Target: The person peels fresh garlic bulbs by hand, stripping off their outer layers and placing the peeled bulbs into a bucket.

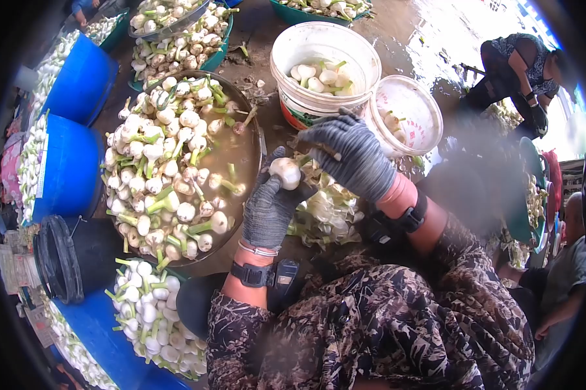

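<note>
My left hand (267, 211), in a grey knit glove, is closed around a whitish garlic bulb (284, 173). Just to the right, my gloved right hand (361, 159) has its fingers bent together near the bulb. A thin brownish piece shows at its fingers, but I cannot make out what it is. Under both hands lies a heap of pale peelings (325, 214). On the left, a wide round basin (261, 153) holds brownish water and many garlic bulbs (166, 146) with green stems.
A white bucket (283, 81) ahead contains cleaner bulbs; a smaller white bucket (429, 127) leans beside it. Blue tubs (68, 169) and a black bucket (88, 257) stand left. White bulbs (153, 312) fill a container near my left arm. A bending person (517, 75) is at right.
</note>
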`<state>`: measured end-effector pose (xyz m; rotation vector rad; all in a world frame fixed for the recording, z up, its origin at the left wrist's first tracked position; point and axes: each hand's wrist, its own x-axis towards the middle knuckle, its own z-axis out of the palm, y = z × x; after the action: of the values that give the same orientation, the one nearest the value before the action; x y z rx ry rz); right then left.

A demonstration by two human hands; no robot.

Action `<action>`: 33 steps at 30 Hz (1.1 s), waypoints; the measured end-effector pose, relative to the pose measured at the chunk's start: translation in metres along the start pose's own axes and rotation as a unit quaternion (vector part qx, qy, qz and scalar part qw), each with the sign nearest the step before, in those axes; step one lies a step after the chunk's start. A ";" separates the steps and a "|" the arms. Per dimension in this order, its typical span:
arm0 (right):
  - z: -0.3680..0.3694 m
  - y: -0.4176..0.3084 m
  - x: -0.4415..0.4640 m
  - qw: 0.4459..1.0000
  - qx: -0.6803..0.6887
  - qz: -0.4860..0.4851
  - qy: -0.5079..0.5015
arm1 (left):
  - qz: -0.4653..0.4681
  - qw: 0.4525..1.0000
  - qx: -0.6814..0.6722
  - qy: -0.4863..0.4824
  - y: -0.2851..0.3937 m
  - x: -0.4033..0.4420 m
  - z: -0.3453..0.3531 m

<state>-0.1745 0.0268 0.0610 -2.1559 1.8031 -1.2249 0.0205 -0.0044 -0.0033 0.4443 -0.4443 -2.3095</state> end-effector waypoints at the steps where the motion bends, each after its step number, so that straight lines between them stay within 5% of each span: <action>1: -0.003 -0.005 0.000 0.996 -0.026 -0.059 -0.054 | -0.025 0.999 -0.030 -0.007 -0.002 0.002 0.001; 3: 0.004 -0.007 -0.010 0.996 -0.014 -0.062 -0.058 | -0.043 0.999 0.002 -0.033 -0.003 0.004 0.009; 6: 0.009 -0.015 -0.017 0.997 -0.037 -0.010 -0.063 | 0.004 0.949 0.313 -0.022 0.004 0.005 0.023; 16: 0.010 -0.018 -0.023 0.978 0.071 0.169 -0.097 | -0.064 0.950 0.301 -0.051 0.019 -0.008 0.034; 18: 0.018 -0.003 -0.028 0.917 0.254 0.274 -0.143 | -0.006 0.851 0.516 -0.095 0.021 -0.007 0.017; 21: 0.018 0.004 -0.027 0.854 0.308 0.372 -0.195 | 0.009 0.865 0.488 -0.117 0.019 -0.007 0.020; 25: 0.003 -0.004 -0.025 0.813 0.413 0.367 -0.181 | 0.057 0.889 0.439 -0.118 0.017 -0.001 0.008; 27: 0.004 -0.007 -0.029 0.816 0.416 0.332 -0.226 | 0.037 0.896 0.429 -0.103 0.016 0.002 -0.002; 29: 0.012 -0.010 -0.036 0.981 0.112 0.104 -0.120 | 0.015 0.904 0.418 -0.087 0.014 0.002 -0.008; 30: 0.012 -0.016 -0.033 0.992 0.076 0.061 -0.085 | -0.007 0.879 0.474 -0.046 0.015 0.000 -0.001; 33: 0.022 -0.008 -0.039 0.983 0.070 0.155 -0.077 | -0.024 0.833 0.552 0.017 0.013 -0.003 0.023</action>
<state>-0.1537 0.0532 0.0302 -1.7610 1.8390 -1.0470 0.0203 -0.0064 0.0236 1.0258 -1.7683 -1.8506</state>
